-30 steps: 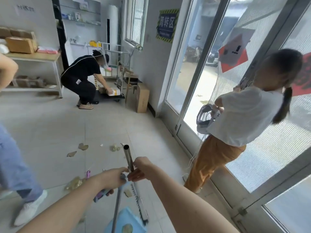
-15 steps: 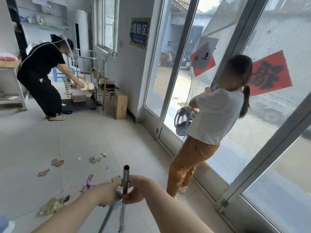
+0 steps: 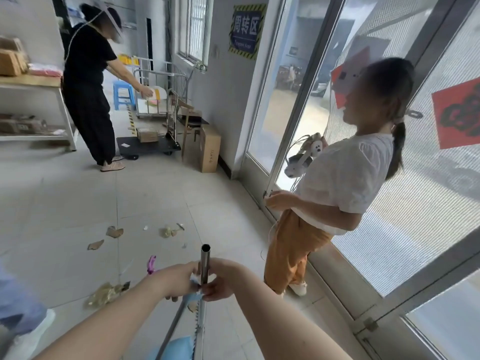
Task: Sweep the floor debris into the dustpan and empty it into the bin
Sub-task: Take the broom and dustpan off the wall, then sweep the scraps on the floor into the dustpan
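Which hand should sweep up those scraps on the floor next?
Probably the left hand. The scraps lie on the floor to its side, and it grips the slanted handle. The right hand holds the upright metal pole.

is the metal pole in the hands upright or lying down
Upright. The metal pole stands near vertical, open top end up, gripped between the left hand and right hand.
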Demonstrator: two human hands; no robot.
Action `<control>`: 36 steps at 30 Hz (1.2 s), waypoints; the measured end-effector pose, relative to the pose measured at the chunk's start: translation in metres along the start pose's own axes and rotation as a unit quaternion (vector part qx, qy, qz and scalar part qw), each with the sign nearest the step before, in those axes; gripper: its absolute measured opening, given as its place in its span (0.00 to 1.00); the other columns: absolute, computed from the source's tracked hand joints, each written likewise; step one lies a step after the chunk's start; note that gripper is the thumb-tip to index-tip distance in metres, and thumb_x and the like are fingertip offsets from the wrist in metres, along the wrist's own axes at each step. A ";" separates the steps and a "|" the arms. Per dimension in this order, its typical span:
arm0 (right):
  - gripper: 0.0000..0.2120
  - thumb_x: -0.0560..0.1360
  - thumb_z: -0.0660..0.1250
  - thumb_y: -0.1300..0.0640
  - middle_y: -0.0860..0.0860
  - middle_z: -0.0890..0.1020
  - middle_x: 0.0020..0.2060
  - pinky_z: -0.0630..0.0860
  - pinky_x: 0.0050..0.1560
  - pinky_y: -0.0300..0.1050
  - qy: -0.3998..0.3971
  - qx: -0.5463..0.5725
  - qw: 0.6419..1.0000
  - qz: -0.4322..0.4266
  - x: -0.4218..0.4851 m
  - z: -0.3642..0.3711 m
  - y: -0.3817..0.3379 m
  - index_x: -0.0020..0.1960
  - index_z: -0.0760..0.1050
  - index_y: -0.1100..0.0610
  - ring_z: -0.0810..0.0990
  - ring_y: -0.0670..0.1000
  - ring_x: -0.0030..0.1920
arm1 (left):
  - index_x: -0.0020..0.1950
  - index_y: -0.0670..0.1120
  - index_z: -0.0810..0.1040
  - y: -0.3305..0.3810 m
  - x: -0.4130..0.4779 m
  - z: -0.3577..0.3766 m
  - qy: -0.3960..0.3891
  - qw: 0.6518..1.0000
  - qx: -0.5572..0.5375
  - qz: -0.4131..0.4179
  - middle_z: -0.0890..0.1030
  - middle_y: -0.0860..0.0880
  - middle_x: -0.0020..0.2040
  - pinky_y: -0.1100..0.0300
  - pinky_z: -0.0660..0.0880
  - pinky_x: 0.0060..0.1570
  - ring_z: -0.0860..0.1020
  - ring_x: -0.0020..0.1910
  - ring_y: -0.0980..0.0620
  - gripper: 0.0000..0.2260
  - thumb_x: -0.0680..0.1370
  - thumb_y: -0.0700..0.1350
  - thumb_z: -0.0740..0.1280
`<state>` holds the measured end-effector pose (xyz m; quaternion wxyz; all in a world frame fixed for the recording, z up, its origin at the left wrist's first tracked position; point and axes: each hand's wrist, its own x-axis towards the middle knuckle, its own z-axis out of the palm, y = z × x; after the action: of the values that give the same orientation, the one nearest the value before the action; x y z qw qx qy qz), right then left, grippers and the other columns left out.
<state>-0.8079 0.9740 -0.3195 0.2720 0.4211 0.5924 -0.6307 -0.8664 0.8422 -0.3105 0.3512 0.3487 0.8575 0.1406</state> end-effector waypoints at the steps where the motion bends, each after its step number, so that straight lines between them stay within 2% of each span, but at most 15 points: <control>1: 0.16 0.70 0.65 0.52 0.57 0.76 0.42 0.79 0.39 0.44 -0.002 0.000 1.000 -0.002 0.003 -0.002 -0.005 0.54 0.69 0.59 0.75 0.51 0.33 | 0.64 0.57 0.66 -0.001 0.004 -0.003 0.000 1.000 -0.007 -0.009 0.76 0.51 0.46 0.61 0.73 0.29 0.77 0.31 0.53 0.19 0.75 0.55 0.64; 5: 0.18 0.71 0.62 0.55 0.57 0.75 0.39 0.79 0.44 0.45 0.004 0.000 1.000 -0.002 0.017 -0.011 -0.020 0.59 0.67 0.61 0.74 0.51 0.31 | 0.59 0.50 0.67 -0.001 0.015 -0.013 0.005 0.999 -0.030 -0.042 0.74 0.50 0.42 0.61 0.70 0.28 0.76 0.31 0.51 0.16 0.76 0.56 0.63; 11: 0.11 0.70 0.62 0.56 0.56 0.73 0.38 0.79 0.44 0.43 -0.019 0.012 1.000 0.006 0.025 -0.017 -0.037 0.49 0.68 0.59 0.72 0.52 0.28 | 0.54 0.44 0.66 0.000 0.027 -0.023 0.009 0.996 -0.065 -0.066 0.75 0.46 0.43 0.58 0.69 0.31 0.75 0.31 0.50 0.16 0.76 0.54 0.64; 17: 0.10 0.72 0.62 0.56 0.56 0.75 0.34 0.78 0.41 0.45 -0.029 -0.001 0.999 0.023 0.024 -0.027 -0.046 0.51 0.68 0.60 0.75 0.52 0.30 | 0.48 0.44 0.67 0.002 0.031 -0.027 0.020 0.997 -0.056 -0.041 0.76 0.45 0.42 0.58 0.68 0.30 0.74 0.31 0.49 0.13 0.74 0.52 0.64; 20: 0.08 0.73 0.63 0.57 0.59 0.75 0.38 0.80 0.42 0.46 -0.034 0.046 0.997 0.043 0.024 -0.032 -0.047 0.48 0.69 0.61 0.77 0.53 0.32 | 0.51 0.43 0.68 -0.004 0.031 -0.026 0.027 0.999 0.001 -0.038 0.77 0.43 0.46 0.56 0.69 0.32 0.75 0.33 0.47 0.13 0.73 0.48 0.65; 23: 0.09 0.73 0.66 0.60 0.62 0.78 0.41 0.83 0.37 0.47 -0.027 0.079 0.995 0.061 0.028 -0.036 -0.046 0.51 0.70 0.62 0.81 0.55 0.34 | 0.51 0.44 0.68 -0.016 0.028 -0.019 0.039 0.996 0.058 -0.060 0.76 0.44 0.47 0.57 0.68 0.34 0.75 0.38 0.47 0.12 0.73 0.48 0.65; 24: 0.09 0.73 0.68 0.62 0.62 0.79 0.44 0.83 0.40 0.47 -0.024 0.077 0.995 0.062 0.031 -0.036 -0.044 0.49 0.70 0.63 0.83 0.55 0.36 | 0.52 0.44 0.69 -0.021 0.026 -0.016 0.048 0.993 0.077 -0.071 0.76 0.44 0.49 0.56 0.69 0.36 0.75 0.41 0.47 0.13 0.73 0.49 0.65; 26: 0.06 0.73 0.69 0.66 0.59 0.78 0.54 0.82 0.49 0.43 -0.014 0.056 0.997 0.042 0.040 -0.034 -0.042 0.45 0.73 0.64 0.84 0.51 0.47 | 0.58 0.45 0.71 -0.029 0.023 -0.008 0.081 0.986 0.108 -0.095 0.77 0.44 0.54 0.55 0.73 0.43 0.77 0.50 0.45 0.17 0.73 0.52 0.65; 27: 0.04 0.73 0.69 0.67 0.58 0.76 0.56 0.82 0.49 0.42 -0.011 0.054 0.998 0.030 0.044 -0.031 -0.042 0.44 0.74 0.64 0.84 0.49 0.49 | 0.59 0.46 0.73 -0.034 0.021 -0.004 0.101 0.982 0.119 -0.107 0.78 0.44 0.56 0.54 0.74 0.46 0.78 0.52 0.44 0.18 0.73 0.52 0.65; 29: 0.05 0.71 0.69 0.70 0.58 0.73 0.59 0.82 0.47 0.42 -0.007 0.051 0.998 0.036 0.052 -0.026 -0.041 0.43 0.73 0.65 0.84 0.52 0.51 | 0.56 0.47 0.76 -0.042 0.019 -0.003 0.134 0.973 0.135 -0.130 0.80 0.45 0.54 0.56 0.75 0.44 0.79 0.51 0.45 0.16 0.72 0.54 0.65; 31: 0.08 0.69 0.70 0.71 0.62 0.74 0.58 0.81 0.53 0.45 -0.012 0.046 0.997 0.055 0.055 -0.019 -0.043 0.41 0.70 0.68 0.84 0.57 0.51 | 0.52 0.48 0.78 -0.050 0.016 -0.006 0.157 0.968 0.131 -0.146 0.81 0.46 0.51 0.58 0.72 0.40 0.80 0.48 0.46 0.15 0.73 0.56 0.65; 32: 0.08 0.70 0.69 0.71 0.62 0.75 0.54 0.82 0.51 0.46 -0.024 0.046 0.997 0.061 0.056 -0.014 -0.045 0.40 0.70 0.68 0.84 0.58 0.46 | 0.51 0.48 0.78 -0.054 0.015 -0.008 0.167 0.967 0.126 -0.147 0.81 0.47 0.50 0.58 0.71 0.39 0.80 0.47 0.47 0.14 0.73 0.57 0.64; 34: 0.06 0.71 0.69 0.71 0.60 0.74 0.41 0.83 0.34 0.45 -0.036 0.069 0.994 0.075 0.064 -0.008 -0.049 0.39 0.72 0.66 0.84 0.58 0.34 | 0.48 0.49 0.78 -0.063 0.012 -0.014 0.190 0.963 0.118 -0.149 0.81 0.47 0.48 0.58 0.70 0.38 0.80 0.46 0.47 0.12 0.74 0.56 0.64; 36: 0.05 0.72 0.70 0.69 0.58 0.76 0.31 0.76 0.19 0.41 -0.031 0.145 0.984 0.103 0.076 -0.005 -0.051 0.40 0.74 0.66 0.79 0.56 0.23 | 0.47 0.50 0.78 -0.070 0.008 -0.018 0.212 0.957 0.112 -0.164 0.81 0.47 0.47 0.59 0.69 0.37 0.80 0.45 0.47 0.11 0.73 0.56 0.65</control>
<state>-0.8878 0.9982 -0.3576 0.2902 0.4949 0.4393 -0.6913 -0.9183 0.7977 -0.3361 0.1378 0.2022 0.9681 0.0545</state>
